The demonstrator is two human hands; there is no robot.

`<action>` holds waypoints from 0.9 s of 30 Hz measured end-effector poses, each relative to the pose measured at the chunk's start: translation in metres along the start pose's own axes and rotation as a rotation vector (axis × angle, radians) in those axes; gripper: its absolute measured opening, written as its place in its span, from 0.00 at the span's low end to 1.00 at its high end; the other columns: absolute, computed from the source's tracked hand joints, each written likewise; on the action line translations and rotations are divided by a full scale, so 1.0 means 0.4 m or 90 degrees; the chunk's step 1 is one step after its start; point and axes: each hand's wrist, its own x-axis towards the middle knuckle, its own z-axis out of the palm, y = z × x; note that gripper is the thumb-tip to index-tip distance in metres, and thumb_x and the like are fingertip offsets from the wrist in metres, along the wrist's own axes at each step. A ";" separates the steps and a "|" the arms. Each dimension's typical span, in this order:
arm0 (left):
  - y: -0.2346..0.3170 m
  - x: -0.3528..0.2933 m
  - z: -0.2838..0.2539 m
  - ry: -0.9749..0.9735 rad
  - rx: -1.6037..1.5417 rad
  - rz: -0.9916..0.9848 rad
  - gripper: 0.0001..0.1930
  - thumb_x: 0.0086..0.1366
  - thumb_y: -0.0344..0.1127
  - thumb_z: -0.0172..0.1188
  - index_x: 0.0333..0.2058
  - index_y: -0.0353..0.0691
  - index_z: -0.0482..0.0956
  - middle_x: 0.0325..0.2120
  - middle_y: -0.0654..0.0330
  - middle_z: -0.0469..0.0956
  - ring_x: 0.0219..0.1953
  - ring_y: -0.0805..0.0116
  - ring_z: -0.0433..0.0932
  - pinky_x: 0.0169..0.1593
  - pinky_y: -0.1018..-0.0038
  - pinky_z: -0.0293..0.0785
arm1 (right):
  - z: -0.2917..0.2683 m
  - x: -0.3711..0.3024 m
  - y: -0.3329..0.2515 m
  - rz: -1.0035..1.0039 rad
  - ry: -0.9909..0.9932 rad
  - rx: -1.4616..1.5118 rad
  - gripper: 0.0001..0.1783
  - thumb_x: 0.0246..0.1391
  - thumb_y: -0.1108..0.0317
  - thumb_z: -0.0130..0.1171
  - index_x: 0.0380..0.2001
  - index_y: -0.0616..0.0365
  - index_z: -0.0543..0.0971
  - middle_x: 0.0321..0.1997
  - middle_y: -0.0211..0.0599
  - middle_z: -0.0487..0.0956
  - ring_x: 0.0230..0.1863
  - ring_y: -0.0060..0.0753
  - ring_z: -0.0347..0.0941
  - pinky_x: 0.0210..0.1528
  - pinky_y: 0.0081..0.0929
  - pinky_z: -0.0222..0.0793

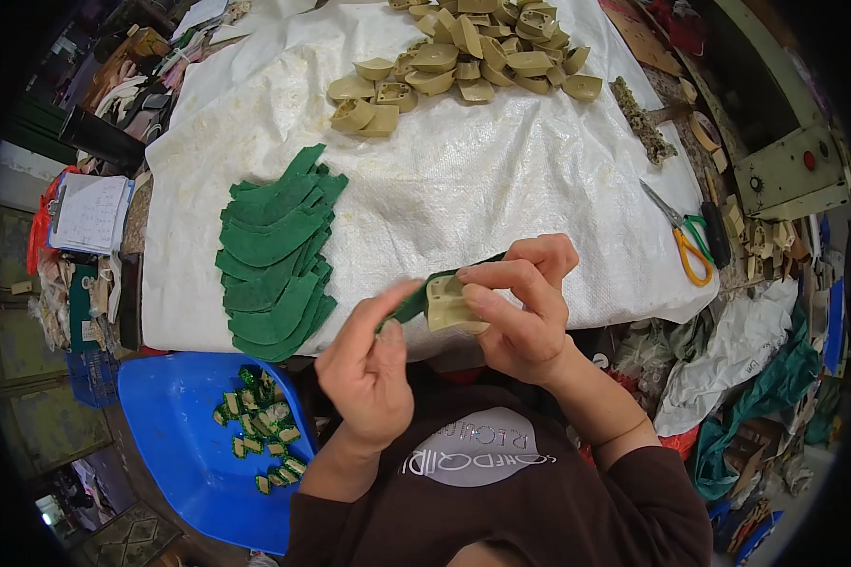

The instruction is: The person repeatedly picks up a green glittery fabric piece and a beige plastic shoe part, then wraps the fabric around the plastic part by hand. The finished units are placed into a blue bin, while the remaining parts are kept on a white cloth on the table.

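My right hand [525, 307] grips a beige plastic heel block [452, 304] just in front of my chest. A dark green fabric piece [416, 300] wraps partly around that block. My left hand [369, 364] presses the fabric against the block with its fingers. Both hands hover over the near edge of the white woven sheet [463, 180]. A fanned stack of green fabric pieces [274, 260] lies left of my hands. Further back sits a pile of bare beige heel blocks [463, 57].
A blue plastic bin [175, 425] at lower left holds several green-covered heels [260, 425]. Scissors with orange and green handles [683, 236] lie at the right. A notebook [90, 213] rests at the left edge. A grey-green machine [785, 161] stands at upper right, with bags and scraps below it.
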 end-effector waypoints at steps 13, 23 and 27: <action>-0.020 -0.050 0.039 -0.029 0.040 -0.068 0.10 0.63 0.26 0.53 0.42 0.27 0.76 0.31 0.50 0.78 0.32 0.63 0.77 0.38 0.73 0.72 | -0.040 0.012 -0.024 0.007 -0.253 -0.089 0.18 0.30 0.70 0.59 0.32 0.49 0.73 0.28 0.27 0.65 0.33 0.33 0.62 0.40 0.40 0.46; -0.079 -0.051 0.032 -0.043 -0.141 -0.028 0.15 0.58 0.26 0.62 0.44 0.32 0.77 0.41 0.56 0.71 0.40 0.69 0.69 0.46 0.77 0.66 | -0.013 -0.018 0.022 0.075 -0.168 0.140 0.19 0.32 0.78 0.56 0.34 0.55 0.75 0.28 0.30 0.66 0.34 0.33 0.63 0.42 0.37 0.48; -0.091 -0.029 0.038 -0.017 -0.104 0.057 0.08 0.55 0.29 0.65 0.33 0.34 0.79 0.29 0.59 0.74 0.31 0.68 0.69 0.36 0.75 0.67 | -0.018 -0.017 0.015 0.145 -0.200 0.326 0.19 0.32 0.82 0.55 0.34 0.56 0.75 0.28 0.32 0.66 0.34 0.36 0.63 0.43 0.35 0.49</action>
